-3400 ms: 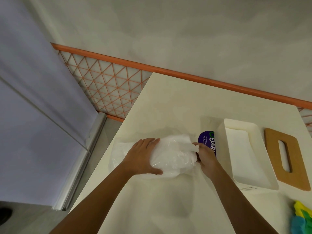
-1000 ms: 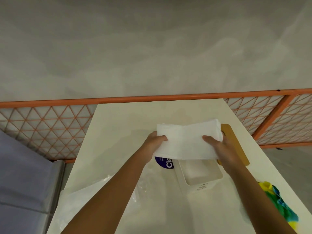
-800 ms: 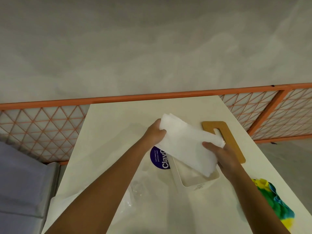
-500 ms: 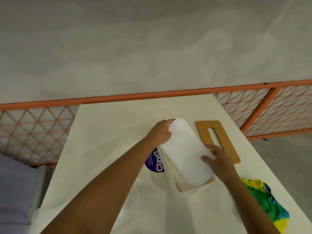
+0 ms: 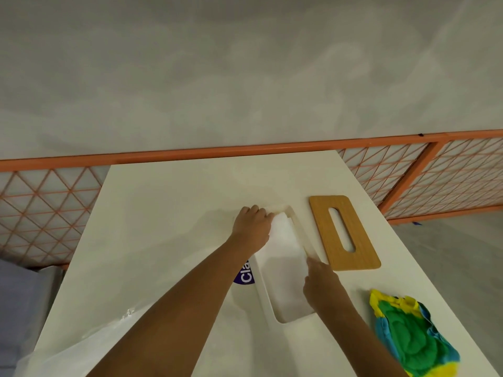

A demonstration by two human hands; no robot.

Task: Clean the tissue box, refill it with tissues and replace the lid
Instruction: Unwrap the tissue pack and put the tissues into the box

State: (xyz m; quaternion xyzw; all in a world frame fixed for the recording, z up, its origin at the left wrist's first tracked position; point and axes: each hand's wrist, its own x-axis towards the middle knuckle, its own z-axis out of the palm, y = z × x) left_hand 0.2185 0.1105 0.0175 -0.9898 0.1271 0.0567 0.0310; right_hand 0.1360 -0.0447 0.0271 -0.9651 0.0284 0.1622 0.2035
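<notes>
One left hand [image 5: 251, 227], one right hand [image 5: 321, 284]. Two bare forearms. One table [image 5: 177, 213]. One box [image 5: 262, 291]. One stack of tissues [image 5: 283, 257], sheets too close to count. One lid [image 5: 321, 227] with one slot. One cloth [image 5: 408, 330]. One wrapper [image 5: 81, 346] bearing one label [image 5: 245, 273]. One fence [image 5: 190, 153], one post [image 5: 408, 183] showing.
</notes>
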